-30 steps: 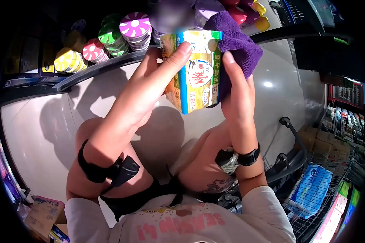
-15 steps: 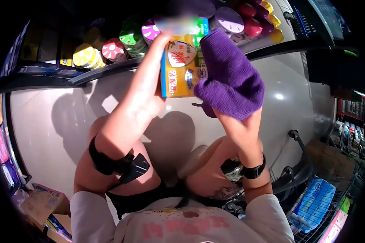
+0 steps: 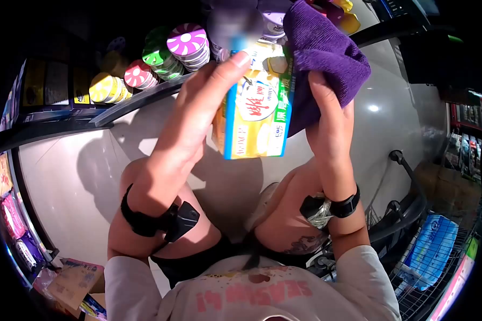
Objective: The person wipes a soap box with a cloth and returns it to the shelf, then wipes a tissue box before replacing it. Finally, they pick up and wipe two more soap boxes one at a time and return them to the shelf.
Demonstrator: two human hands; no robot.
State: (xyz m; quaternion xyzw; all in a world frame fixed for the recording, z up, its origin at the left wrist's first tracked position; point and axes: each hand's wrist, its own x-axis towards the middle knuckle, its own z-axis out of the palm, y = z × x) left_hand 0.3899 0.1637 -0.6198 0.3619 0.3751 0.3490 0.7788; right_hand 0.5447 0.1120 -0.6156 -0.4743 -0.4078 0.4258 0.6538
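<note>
My left hand [image 3: 209,88] is closed round the side of a yellow, blue-edged laundry soap pack [image 3: 262,131], its thumb lying along the upper part. The pack is held up above the floor, with its printed front and a green strip showing. In my right hand [image 3: 331,109] is a purple cloth [image 3: 326,48], bunched over the fingers and pressed against the pack's right side. The fingers under the cloth are hidden; only the thumb shows.
Behind the pack, a dark shelf [image 3: 139,96] carries tubs with pink [image 3: 187,40], green [image 3: 156,48], red [image 3: 139,74] and yellow lids [image 3: 106,87]. A wire cart [image 3: 418,299] with a blue package [image 3: 431,249] stands at right. An open cardboard box [image 3: 75,281] sits lower left.
The soap pack has come lower and closer, tilting so its green-striped side shows more. The purple cloth has shifted right and up, and my right thumb has come into view on it.
</note>
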